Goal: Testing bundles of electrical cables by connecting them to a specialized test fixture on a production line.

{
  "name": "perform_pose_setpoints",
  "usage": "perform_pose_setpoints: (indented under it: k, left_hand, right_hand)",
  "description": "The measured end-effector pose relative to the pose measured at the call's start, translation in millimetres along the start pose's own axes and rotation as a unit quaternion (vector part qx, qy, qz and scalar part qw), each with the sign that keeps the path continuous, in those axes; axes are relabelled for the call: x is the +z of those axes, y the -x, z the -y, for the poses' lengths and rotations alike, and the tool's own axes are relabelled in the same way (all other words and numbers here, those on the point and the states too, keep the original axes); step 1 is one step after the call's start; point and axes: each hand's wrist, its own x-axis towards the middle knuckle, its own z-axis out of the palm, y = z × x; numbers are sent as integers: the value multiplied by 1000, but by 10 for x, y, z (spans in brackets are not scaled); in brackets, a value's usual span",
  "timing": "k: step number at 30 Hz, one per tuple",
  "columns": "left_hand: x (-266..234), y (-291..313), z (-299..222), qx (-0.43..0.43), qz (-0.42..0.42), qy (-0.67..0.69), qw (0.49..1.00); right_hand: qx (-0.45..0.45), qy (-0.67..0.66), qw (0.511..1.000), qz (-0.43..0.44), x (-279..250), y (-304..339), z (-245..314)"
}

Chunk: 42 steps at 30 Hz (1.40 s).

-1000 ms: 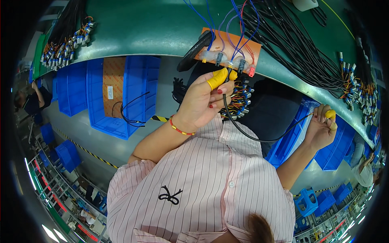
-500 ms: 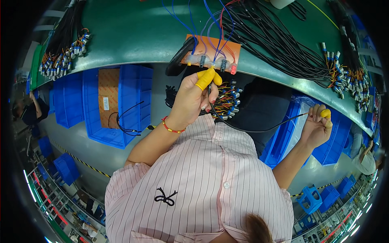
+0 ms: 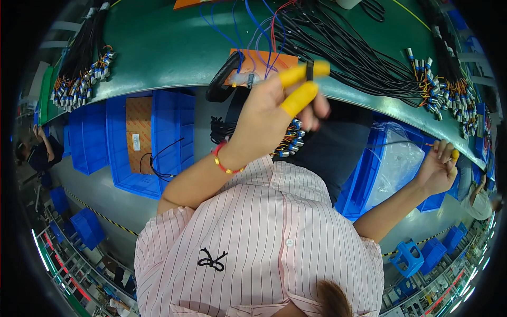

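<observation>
Left hand (image 3: 264,119) is up near the counter edge, its grip pinched together on a thin black cable (image 3: 310,68), held between fingers wearing yellow rubber finger covers (image 3: 298,98). The right hand (image 3: 437,170) is way out to the side with its grip closed on the far end of what looks like the same cable, stretched between the two hands, though the middle of it gets lost against the dark clothing so I can't swear to it. My guess is this thing weighs next to nothing and is totally floppy, with a smooth jacket that likes to slide, which is probably why the rubber covers are there. Best place to hold is the jacket just behind the end, not the little metal plug tips, since those look easy to bend. Beyond that, the green counter (image 3: 158,53) has an orange board (image 3: 264,61) with blue wires, big cable bundles (image 3: 343,47), and blue bins (image 3: 169,132) underneath.
</observation>
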Motion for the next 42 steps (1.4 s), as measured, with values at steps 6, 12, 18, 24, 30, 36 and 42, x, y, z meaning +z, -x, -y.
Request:
perform_pose_setpoints:
  k: [6, 12, 18, 24, 30, 36, 42]
  left_hand:
    - [67, -504, 36, 110, -45, -98, 988]
    - [-153, 41, 80, -20, 77, -131, 988]
    - [-585, 518, 504, -38, -32, -501, 864]
    - [-765, 533, 901, 32, -75, -645, 760]
    - [-808, 399, 901, -14, -15, -638, 770]
    - [-668, 565, 626, -69, 22, -483, 873]
    - [-629, 622, 232, -156, 63, -375, 912]
  right_hand:
    - [-12, -38, 999, 12, -134, -537, 199]
    - [45, -34, 998, 13, -327, -1030, -131]
    - [75, -15, 997, -5, -416, -1308, -395]
    - [29, 95, 995, 1, -199, -1441, -552]
    - [-356, 754, 549, 60, 415, -922, -899]
    - [-210, 574, 711, 348, 1253, 609, -1370]
    - [34, 520, 693, 498, 1234, 1213, -1950]
